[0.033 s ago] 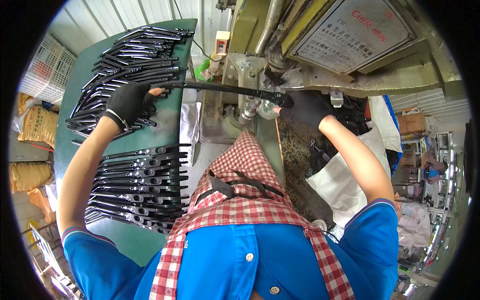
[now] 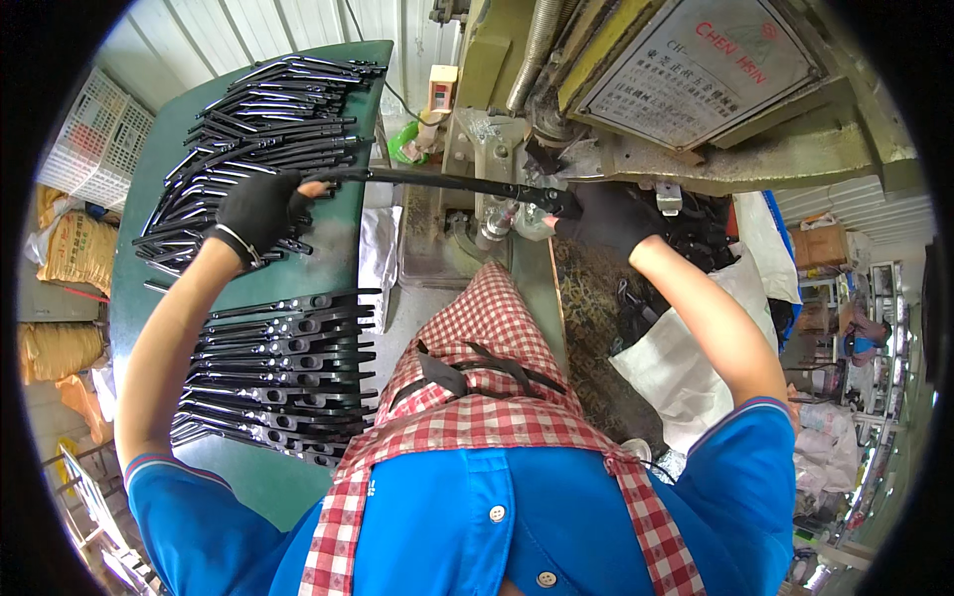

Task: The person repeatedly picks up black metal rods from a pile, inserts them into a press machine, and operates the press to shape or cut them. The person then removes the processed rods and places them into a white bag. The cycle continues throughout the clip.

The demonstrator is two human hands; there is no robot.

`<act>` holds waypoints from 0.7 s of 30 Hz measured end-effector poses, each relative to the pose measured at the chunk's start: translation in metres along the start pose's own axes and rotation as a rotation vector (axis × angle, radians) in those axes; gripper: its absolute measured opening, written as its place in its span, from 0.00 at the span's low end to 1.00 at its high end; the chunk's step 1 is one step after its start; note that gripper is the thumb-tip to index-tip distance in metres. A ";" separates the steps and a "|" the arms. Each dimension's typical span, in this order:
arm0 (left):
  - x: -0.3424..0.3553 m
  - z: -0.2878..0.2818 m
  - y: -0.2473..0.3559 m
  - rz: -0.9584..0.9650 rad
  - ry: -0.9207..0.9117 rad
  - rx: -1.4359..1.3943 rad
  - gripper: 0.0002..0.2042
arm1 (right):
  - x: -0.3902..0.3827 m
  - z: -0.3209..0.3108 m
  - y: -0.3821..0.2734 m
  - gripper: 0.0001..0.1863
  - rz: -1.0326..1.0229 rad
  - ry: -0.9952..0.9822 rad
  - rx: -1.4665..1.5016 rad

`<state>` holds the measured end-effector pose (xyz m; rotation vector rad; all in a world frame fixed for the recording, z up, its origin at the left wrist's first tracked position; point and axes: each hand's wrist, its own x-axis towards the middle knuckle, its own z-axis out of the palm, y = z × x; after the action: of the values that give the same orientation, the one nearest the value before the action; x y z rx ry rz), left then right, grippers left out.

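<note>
While left fingers [image 2: 314, 189] and right fingers [image 2: 552, 223] grip a black tube [image 2: 437, 180], rods [image 2: 273, 127] crowding green table [image 2: 238, 482], machine [image 2: 706, 84] beyond.

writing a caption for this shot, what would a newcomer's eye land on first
Probably the long black bar stretched between the gloved left hand and gloved right hand, upper centre. Next, the heap of black rods and the row of black parts below it on the green table at left. Then the red-and-white checked apron at lower centre.
</note>
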<state>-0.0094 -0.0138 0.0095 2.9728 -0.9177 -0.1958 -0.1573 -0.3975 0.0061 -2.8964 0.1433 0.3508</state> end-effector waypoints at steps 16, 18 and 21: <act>0.038 0.037 0.081 0.358 0.191 -0.066 0.08 | -0.053 0.044 -0.011 0.09 -0.483 0.597 0.218; 0.043 0.042 0.081 0.363 0.197 -0.073 0.06 | -0.063 0.064 -0.009 0.08 -0.505 0.382 0.341; 0.046 0.048 0.074 0.415 0.239 -0.098 0.06 | -0.061 0.089 -0.002 0.08 -0.519 0.221 0.360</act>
<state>-0.0190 -0.1002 -0.0392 2.5681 -1.4056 0.1178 -0.2357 -0.3710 -0.0626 -2.4830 -0.4552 -0.0816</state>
